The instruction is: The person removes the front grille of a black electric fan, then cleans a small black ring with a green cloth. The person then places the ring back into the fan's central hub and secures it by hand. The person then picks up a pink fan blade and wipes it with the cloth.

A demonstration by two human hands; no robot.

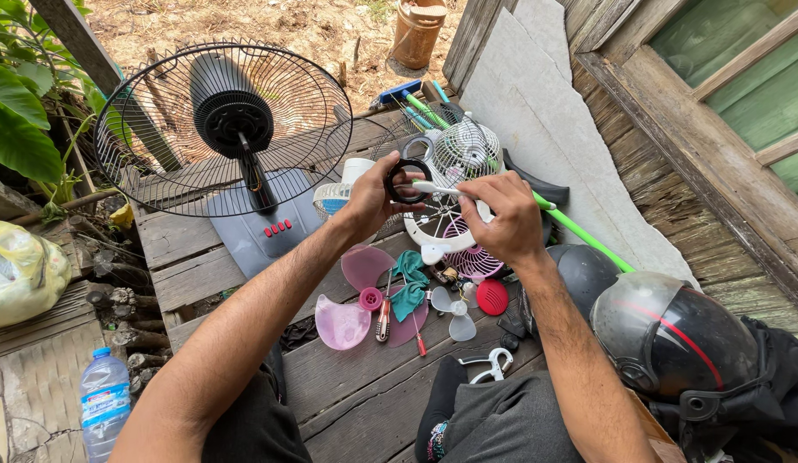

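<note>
A person sits on a weathered wooden deck (347, 403), seen from above, with both bare forearms reaching up from the bottom of the frame toward its centre.

The left hand (369, 201) is raised just left of centre, wrist bent, fingers and thumb pinched closed around a small black ring (408, 182) that it holds upright. The right hand (506, 214), just right of centre, is curled shut around the handle of a white brush (437, 188), whose tip points left and reaches the ring. The two hands are close together, near but not touching.

Directly beneath the hands lie small fan parts: a white fan housing (433, 225), a pink grille (472, 257), a translucent pink fan blade (356, 300), a teal rag (409, 287), a screwdriver (383, 319), a small clear propeller (454, 310) and a red round cap (492, 297).

In the upper left stands a large grey pedestal fan (236, 129) with its black wire guard and no blades. A green rod (587, 240) runs diagonally at right of centre. Two dark motorcycle helmets (673, 339) sit at the lower right.

As for containers: a plastic water bottle (103, 403) stands in the lower left corner, capped, with what looks like some water in it. A yellowish plastic bag (21, 270) at the left edge is full, its contents unclear. A rusty cylindrical can (416, 33) stands on bare soil at the top; I cannot tell what is inside.
</note>
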